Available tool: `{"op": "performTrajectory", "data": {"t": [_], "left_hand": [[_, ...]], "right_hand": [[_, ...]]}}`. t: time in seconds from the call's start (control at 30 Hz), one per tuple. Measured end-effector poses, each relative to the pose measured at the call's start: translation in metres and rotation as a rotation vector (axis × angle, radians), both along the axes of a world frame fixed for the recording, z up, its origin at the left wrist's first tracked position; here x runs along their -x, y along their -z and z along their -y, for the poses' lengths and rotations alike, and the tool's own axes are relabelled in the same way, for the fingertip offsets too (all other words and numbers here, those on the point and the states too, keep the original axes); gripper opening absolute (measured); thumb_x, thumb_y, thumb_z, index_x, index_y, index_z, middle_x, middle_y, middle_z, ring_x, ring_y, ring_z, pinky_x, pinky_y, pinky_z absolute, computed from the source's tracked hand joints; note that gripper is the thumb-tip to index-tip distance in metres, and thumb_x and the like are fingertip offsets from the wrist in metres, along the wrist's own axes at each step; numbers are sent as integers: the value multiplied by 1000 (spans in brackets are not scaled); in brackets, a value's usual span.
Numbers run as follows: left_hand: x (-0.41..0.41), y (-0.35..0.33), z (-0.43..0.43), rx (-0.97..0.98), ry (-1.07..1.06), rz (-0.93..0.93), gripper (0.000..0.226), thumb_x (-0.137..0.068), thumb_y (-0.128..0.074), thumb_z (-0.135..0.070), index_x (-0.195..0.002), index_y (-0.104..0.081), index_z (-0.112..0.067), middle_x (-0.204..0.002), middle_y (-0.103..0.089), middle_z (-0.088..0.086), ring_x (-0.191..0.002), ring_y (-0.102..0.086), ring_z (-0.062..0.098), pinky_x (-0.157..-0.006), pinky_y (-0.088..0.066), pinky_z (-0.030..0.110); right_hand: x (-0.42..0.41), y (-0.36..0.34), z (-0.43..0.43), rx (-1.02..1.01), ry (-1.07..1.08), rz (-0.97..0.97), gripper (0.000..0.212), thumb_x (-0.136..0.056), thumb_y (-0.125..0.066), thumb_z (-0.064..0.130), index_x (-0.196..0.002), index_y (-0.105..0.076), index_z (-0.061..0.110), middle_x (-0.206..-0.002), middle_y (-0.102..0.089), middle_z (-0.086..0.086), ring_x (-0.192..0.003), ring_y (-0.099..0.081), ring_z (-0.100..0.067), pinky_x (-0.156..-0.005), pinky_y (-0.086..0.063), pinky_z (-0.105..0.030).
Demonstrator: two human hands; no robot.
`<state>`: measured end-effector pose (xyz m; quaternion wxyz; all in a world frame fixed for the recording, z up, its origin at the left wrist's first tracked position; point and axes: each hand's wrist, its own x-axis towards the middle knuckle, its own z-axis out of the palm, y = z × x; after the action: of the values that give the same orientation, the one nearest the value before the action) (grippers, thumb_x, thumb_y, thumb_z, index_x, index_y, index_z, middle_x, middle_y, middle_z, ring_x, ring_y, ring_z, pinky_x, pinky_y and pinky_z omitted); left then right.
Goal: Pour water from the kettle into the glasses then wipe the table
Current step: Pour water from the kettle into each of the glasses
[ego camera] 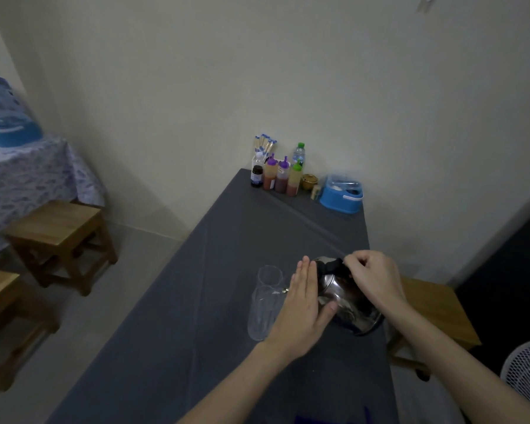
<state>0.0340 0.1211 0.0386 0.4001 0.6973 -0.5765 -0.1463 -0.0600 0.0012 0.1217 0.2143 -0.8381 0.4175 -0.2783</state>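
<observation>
Gripping kettle (346, 304) handle: right hand (372, 278); left hand (303, 304) flat

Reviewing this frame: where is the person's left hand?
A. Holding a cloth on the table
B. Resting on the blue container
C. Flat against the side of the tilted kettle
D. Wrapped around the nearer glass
C: the left hand lies open, palm against the tilted kettle, while the right hand grips its black handle.

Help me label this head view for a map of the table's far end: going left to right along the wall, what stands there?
Dark medicine bottle → two purple-capped sauce bottles → green-capped sauce bottle → small brass-coloured pot → blue plastic box.
</observation>
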Motion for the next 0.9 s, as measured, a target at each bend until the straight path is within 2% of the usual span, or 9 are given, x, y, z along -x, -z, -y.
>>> {"op": "performTrajectory", "data": {"t": [0.07,0.23,0.33,0.4,0.5,0.7,0.9], "left_hand": [[-1,0,-1,1,-7,-4,89,-87,-17,-64,-150,13,-10,-158,22,1,-144,24,7,-120,8,26],[0,2,0,9,-22,-9,84,-94,-27,-56,-150,13,-10,-158,23,0,-144,24,7,-120,7,28],[0,3,0,26,-21,-32,80,-98,-35,-47,-150,13,-11,-158,22,-1,-144,23,7,-120,7,27],[1,3,1,30,-18,-46,80,-97,-32,-51,-150,14,-13,-157,23,-3,-144,23,6,-120,7,27],[1,5,2,49,-23,-48,85,-90,-21,-64,-149,16,-16,-155,25,-5,-143,24,4,-120,6,27],[2,9,3,51,-37,-60,86,-88,-20,-66,-149,16,-16,-157,24,-5,-144,22,4,-121,3,29],[1,8,4,58,-43,-62,83,-89,-21,-65,-145,21,-19,-157,24,-4,-144,21,6,-121,3,30]], "right_hand": [[-2,-2,0,5,-4,-21,39,-84,-60,20,-46,-56,11,-42,-49,3,-45,-50,-5,-44,-33,-15],[-6,-6,-1,20,-13,-66,34,-85,-58,23,-54,-64,10,-50,-60,-2,-53,-56,-15,-52,-39,-26],[-6,-9,-2,43,-18,-82,37,-84,-58,22,-49,-58,13,-44,-52,2,-49,-52,-11,-47,-34,-16],[-6,-9,-1,44,-24,-81,38,-84,-58,22,-47,-56,14,-43,-49,2,-48,-51,-13,-47,-34,-18],[-5,-9,1,57,-19,-86,35,-83,-58,24,-50,-58,10,-45,-52,-2,-50,-53,-14,-52,-38,-31],[-8,-12,0,88,-32,-108,36,-82,-58,24,-48,-55,12,-44,-50,1,-47,-50,-11,-49,-35,-28],[-10,-14,-1,106,-30,-120,35,-82,-58,24,-52,-61,8,-49,-59,-6,-49,-52,-12,-49,-35,-25]]}}
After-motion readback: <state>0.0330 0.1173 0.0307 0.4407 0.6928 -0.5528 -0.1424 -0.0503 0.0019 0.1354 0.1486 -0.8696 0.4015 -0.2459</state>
